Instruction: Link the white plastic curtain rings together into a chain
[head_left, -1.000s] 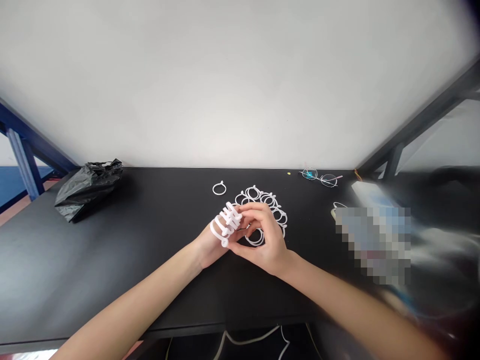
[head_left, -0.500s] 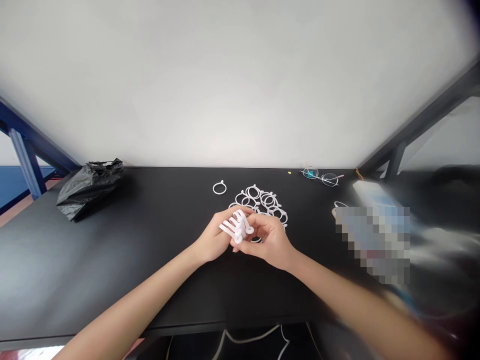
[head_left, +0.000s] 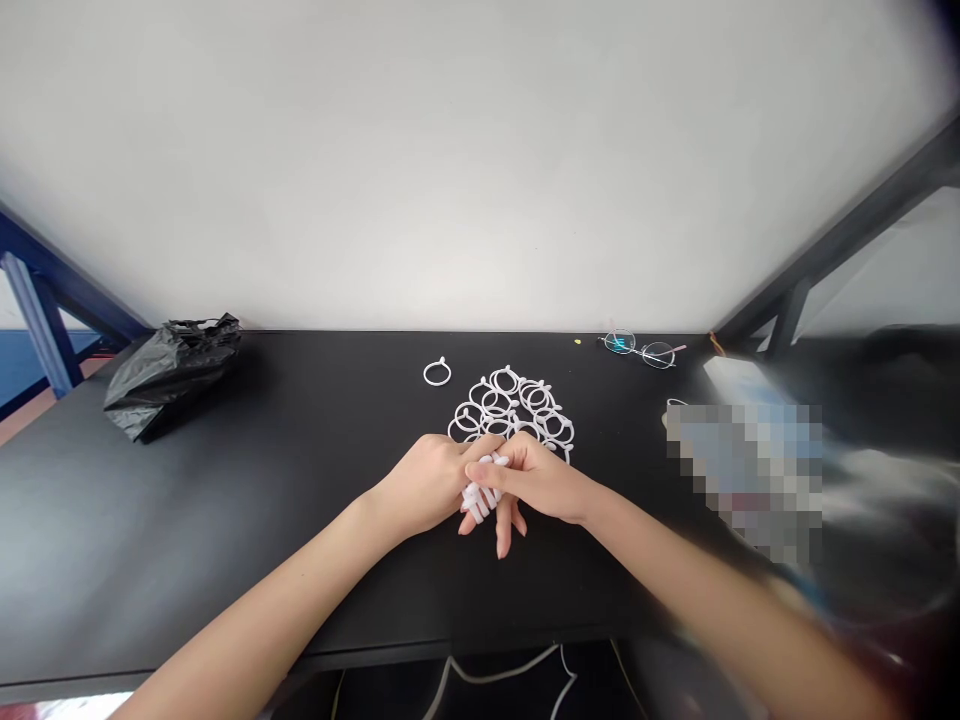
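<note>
A person's two bare hands meet over the near half of a black tabletop (head_left: 300,430), working together on a bundle (head_left: 486,497) of white rings. The right hand (head_left: 553,486) comes in from the right, its thumb laid across the top of the bundle, its fingers closed on the rings by the look of it. The left hand (head_left: 424,485) faces it, back turned up and touching the bundle; most of its fingers are hidden, and whether they grip the rings or only brace them cannot be told. Several fingertips poke out below, toward the near edge, though which hand they belong to is unclear. The bundle sits between the hands, its rings packed side by side with their bands slanting toward the near edge; how many there are is too hard to count. The step in hand appears to be gathering and lining up the held rings, and the next move seems to call for a firm pinch and an even push, so that none slips out of line. Just beyond the hands, more rings lie in a loose, overlapping pile (head_left: 514,404), partly blocked from sight by the knuckles. A lone ring (head_left: 437,383) lies apart at far left of the pile, while glasses (head_left: 637,351) rest at far right and a black bag (head_left: 176,372) slumps at far left.
</note>
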